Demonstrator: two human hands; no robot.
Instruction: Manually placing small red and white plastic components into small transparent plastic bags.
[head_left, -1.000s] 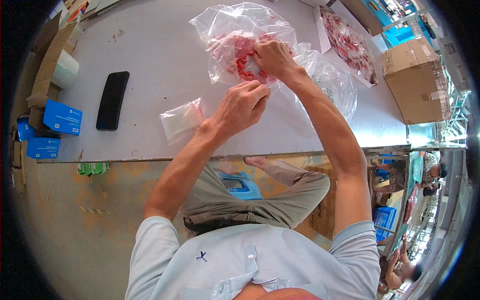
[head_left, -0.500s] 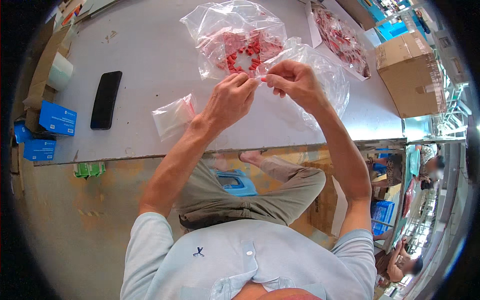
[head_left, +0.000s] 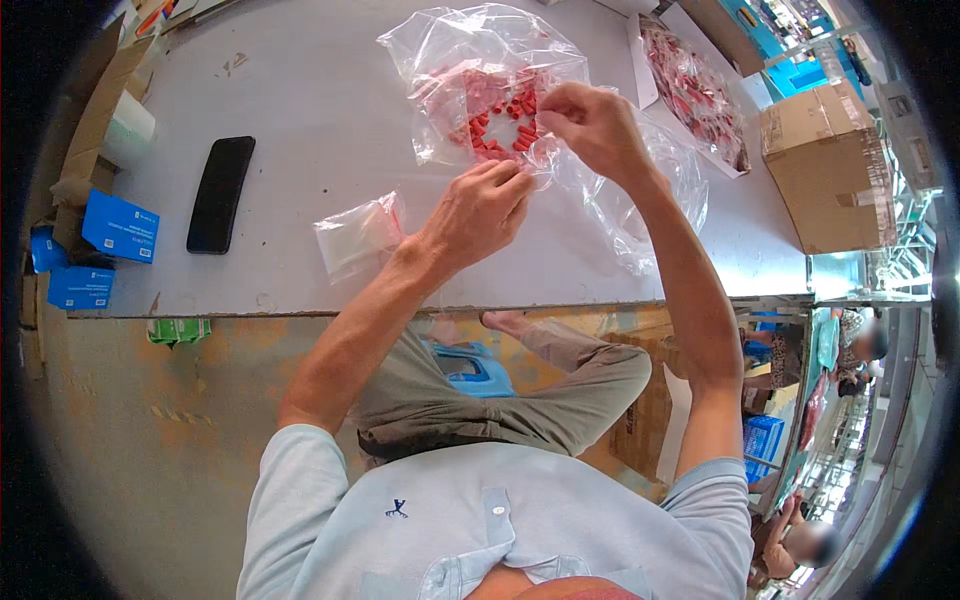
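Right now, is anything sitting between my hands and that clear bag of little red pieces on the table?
Nothing visible. The left hand and the right hand are both at the near edge of the clear bag of red pieces. The small empty bag and the black phone lie off to the left.

My grey worktable (head_left: 300, 120) stands over a worn orange-brown floor (head_left: 130, 440); cardboard boxes (head_left: 830, 170) and blue shelving (head_left: 790, 30) flank it in daylight.
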